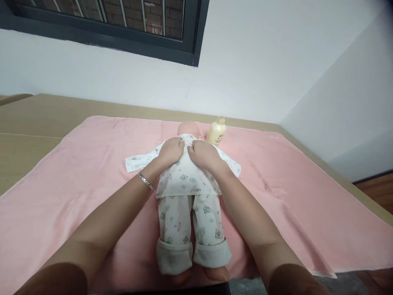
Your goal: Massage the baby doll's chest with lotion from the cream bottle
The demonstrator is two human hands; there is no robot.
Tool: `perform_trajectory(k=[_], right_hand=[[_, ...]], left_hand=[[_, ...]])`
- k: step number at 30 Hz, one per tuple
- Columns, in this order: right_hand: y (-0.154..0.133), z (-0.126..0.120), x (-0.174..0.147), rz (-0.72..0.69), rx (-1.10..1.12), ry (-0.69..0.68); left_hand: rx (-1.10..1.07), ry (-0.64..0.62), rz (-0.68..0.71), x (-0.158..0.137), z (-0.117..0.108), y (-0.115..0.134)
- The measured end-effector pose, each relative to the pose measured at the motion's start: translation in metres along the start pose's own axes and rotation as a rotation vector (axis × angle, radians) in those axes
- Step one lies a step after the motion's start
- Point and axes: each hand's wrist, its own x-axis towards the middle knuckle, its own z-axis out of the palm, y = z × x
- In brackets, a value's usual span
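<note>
Two bare hands are resting side by side on a doll (189, 189), the left hand (172, 151) and the right hand (204, 153) both touching the upper part of its printed shirt (184, 177). The step in hand is looking like an even, two-handed hold or press on the upper body. The next move, I am judging, is calling for light, matched pressure, with the hands bearing equally so that the doll is not rolling and the shirt is not bunching. Each grip is lying against the fabric; whether the fingers are pinching it or only resting, I cannot tell.

The doll is lying lengthwise on a pink cloth (92, 192), its head pointing to the far edge of the table (37, 112) and its feet to the near edge. Its face is not showing.

Counting up: one doll is wearing one shirt, with two sleeves spreading sideways, and one pair of trousers (176, 219), whose two cuffs are turning up above two partly showing feet. One pale yellow bottle (216, 132) is standing near the far edge, just right of the head. One cloth is covering much of the table, and one bangle (145, 181) is circling the left wrist.
</note>
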Motion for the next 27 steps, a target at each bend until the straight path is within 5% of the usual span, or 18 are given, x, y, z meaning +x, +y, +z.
perform_trajectory(k=[6,14,22,27], right_hand=[[0.019,0.011,0.021,0.079,0.183,0.024],[-0.005,-0.005,-0.006,-0.065,0.042,-0.019],[0.019,0.019,0.025,0.025,0.192,0.090],[0.004,0.008,0.008,0.000,0.105,0.025]], left_hand=[[0.198,0.033,0.015,-0.020,-0.003,0.032],[-0.087,-0.076,-0.053,0.002,-0.014,-0.006],[0.198,-0.045,0.027,-0.018,-0.012,0.025],[0.012,-0.068,-0.056,-0.010,-0.013,0.014]])
